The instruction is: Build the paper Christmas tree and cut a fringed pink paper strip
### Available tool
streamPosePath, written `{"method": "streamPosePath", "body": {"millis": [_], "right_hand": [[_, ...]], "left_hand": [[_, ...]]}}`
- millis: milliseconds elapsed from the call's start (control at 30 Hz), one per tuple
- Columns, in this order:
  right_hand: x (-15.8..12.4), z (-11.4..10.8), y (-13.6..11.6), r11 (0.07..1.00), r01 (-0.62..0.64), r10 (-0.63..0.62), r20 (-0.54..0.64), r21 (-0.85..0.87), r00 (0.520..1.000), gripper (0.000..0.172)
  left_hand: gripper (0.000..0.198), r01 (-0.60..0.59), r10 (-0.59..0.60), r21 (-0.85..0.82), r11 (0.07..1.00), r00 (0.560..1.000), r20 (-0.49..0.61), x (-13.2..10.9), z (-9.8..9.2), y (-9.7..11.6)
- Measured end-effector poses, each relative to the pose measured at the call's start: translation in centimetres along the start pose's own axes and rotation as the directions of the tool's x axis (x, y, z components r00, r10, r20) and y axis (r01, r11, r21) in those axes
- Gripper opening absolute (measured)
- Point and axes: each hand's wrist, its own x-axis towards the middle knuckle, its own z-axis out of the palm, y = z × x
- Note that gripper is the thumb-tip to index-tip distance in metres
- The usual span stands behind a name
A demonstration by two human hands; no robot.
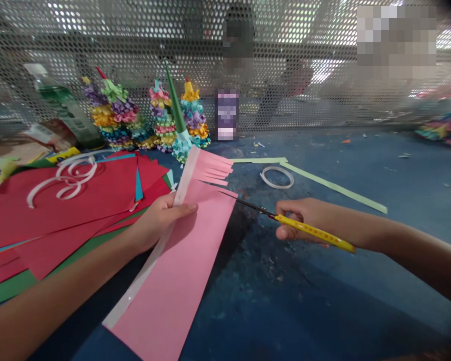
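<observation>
A long pink paper sheet (165, 291) lies slanted on the blue tabletop, with a white paper strip (135, 286) along its left edge. Its far end is cut into a fringe (214, 168). My left hand (161, 220) grips the sheet near the middle, thumb on top. My right hand (300, 218) holds yellow-handled scissors (311, 230), and their dark blades reach left to the sheet's right edge. The blade tips lie at the paper, just below the fringe. Part of the sheet is hidden under my left hand.
Red and green paper sheets (60, 215) with white curled strips (69, 175) lie at the left. Behind stand multicoloured paper-curl cones (115, 113) and a plastic bottle (65, 105). Pale green strips (334, 186) and a white paper coil (277, 177) lie on the table. Perforated metal mesh (135, 35) closes the back.
</observation>
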Motion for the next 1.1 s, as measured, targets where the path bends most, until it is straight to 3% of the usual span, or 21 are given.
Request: {"method": "streamPosePath", "body": {"millis": [233,400,667,833,1100], "right_hand": [[0.4,-0.6,0.4,0.996,0.047,-0.051,-0.050,-0.076,0.997,0.048],[0.5,-0.8,0.8,0.980,0.128,-0.126,0.024,-0.155,0.992,0.044],[1.8,-0.2,0.3,0.971,0.207,-0.207,0.016,-0.117,0.978,0.043],[2.3,-0.5,0.2,0.983,0.133,-0.138,-0.034,-0.124,0.990,0.046],[2.5,-0.5,0.0,0.996,0.053,-0.055,-0.030,-0.068,0.998,0.045]], "left_hand": [[0.019,0.037,-0.035,-0.040,0.999,0.999,0.038,0.2,-0.1,0.0],[0.020,0.043,-0.043,-0.013,0.999,0.998,0.039,0.1,-0.1,0.1],[0.019,0.043,-0.041,-0.036,0.998,0.998,0.056,0.2,-0.2,0.2],[0.022,0.072,-0.071,-0.062,0.995,0.997,0.024,0.2,-0.1,0.3],[0.021,0.089,-0.083,-0.101,0.991,0.994,0.065,0.3,-0.2,0.1]]}}
